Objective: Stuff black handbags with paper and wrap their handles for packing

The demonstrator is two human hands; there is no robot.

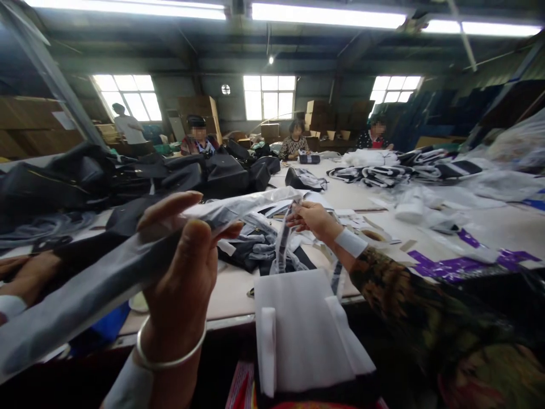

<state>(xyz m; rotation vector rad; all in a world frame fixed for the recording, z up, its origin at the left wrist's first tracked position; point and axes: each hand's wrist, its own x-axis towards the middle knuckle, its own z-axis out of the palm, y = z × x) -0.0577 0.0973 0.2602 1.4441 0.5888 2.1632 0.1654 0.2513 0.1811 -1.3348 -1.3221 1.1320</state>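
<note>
A long dark strap in a thin white wrapping [80, 301] runs from the lower left up across the view. My left hand [183, 272], with a bracelet at its wrist, is closed around it, thumb on the near side. Farther out, my right hand [313, 218] pinches the wrapped strap near its far end, where a narrow length hangs down. Below the hands, a white foam sheet [298, 329] with folded side pieces lies at the table's near edge. Dark straps and bag parts [244, 253] are heaped behind it, partly hidden by my left hand.
Black bags [221, 173] are piled at the left and back. Purple tape [443, 267] and a tape roll [374, 235] lie right, with plastic-wrapped bundles [378, 173] behind. A co-worker's hand [34, 275] is at the left edge; several people sit across the table.
</note>
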